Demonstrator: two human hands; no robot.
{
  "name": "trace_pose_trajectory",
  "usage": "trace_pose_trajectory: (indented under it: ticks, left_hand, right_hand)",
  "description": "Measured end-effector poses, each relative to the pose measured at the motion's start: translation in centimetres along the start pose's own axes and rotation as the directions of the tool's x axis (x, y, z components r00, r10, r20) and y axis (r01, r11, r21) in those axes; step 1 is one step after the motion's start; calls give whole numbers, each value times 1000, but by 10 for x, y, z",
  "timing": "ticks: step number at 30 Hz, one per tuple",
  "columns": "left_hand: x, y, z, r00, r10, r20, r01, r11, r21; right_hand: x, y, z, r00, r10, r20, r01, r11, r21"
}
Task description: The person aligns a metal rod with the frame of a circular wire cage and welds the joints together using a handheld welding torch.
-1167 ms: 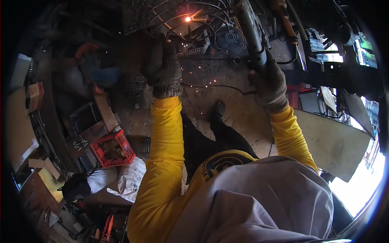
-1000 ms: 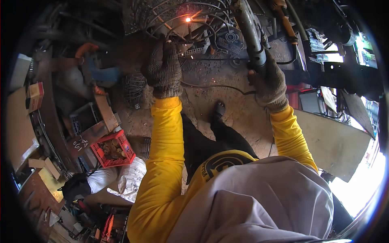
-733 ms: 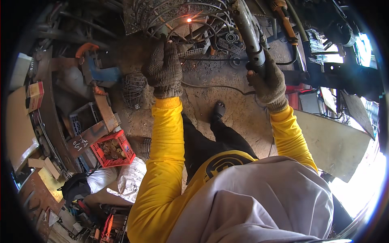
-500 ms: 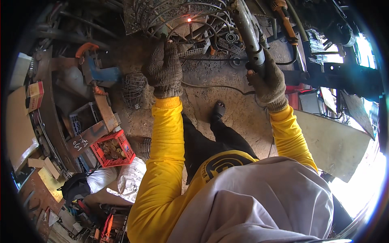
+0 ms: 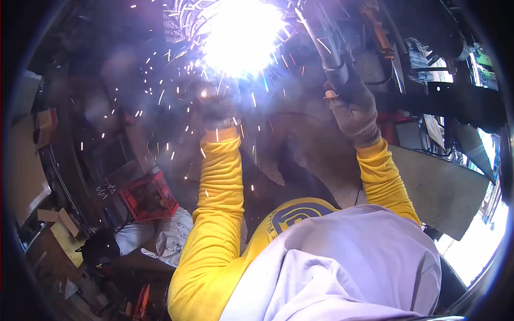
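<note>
A blinding white welding arc (image 5: pixel 243 37) burns at the top centre and throws sparks, mostly down and to the left. My left hand (image 5: pixel 218 104), in a knitted work glove, is just below the glare, dimmed by smoke. Its fingers look curled, but glare hides whatever they hold. Gloved as well, my right hand (image 5: pixel 354 115) is closed round the lower end of a thick metal pipe (image 5: pixel 325 51) that slants up and left. One fingertip pokes out of that glove. Curved metal rods (image 5: pixel 184 16) show partly at the glare's left edge.
An orange-bodied tool (image 5: pixel 377 29) hangs right of the pipe. At lower left, a red plastic crate (image 5: pixel 159 214) with round parts stands beside a white sack (image 5: pixel 174 235) and a black bag (image 5: pixel 101 247). A large flat board (image 5: pixel 428 187) lies to the right. Smoke dims the floor.
The small glowing point at the top has become a huge white arc with flying sparks and smoke. My left hand has dimmed in the haze; both hands keep nearly the same places.
</note>
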State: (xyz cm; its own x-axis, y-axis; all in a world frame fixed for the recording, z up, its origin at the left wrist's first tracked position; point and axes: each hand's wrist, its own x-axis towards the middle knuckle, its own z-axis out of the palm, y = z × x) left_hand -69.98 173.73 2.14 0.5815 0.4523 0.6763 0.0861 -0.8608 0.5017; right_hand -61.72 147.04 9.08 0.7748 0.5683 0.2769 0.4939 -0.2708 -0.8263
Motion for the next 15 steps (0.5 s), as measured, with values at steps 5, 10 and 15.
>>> trace_pose_trajectory:
  ticks: [5,10,15]
  left_hand:
    - [-4,-6,-2,1000,-8,-24,8,1000,-6]
    - [-8,-12,15,996,-77,-42,71,989,-127]
    - [-12,-34,26,982,-184,-51,167,958,-233]
  right_hand:
    - [-1,8,2,996,-91,17,92,994,-65]
    - [-14,28,6,990,-49,-129,33,992,-120]
    - [-2,9,0,998,35,-46,-49,935,-352]
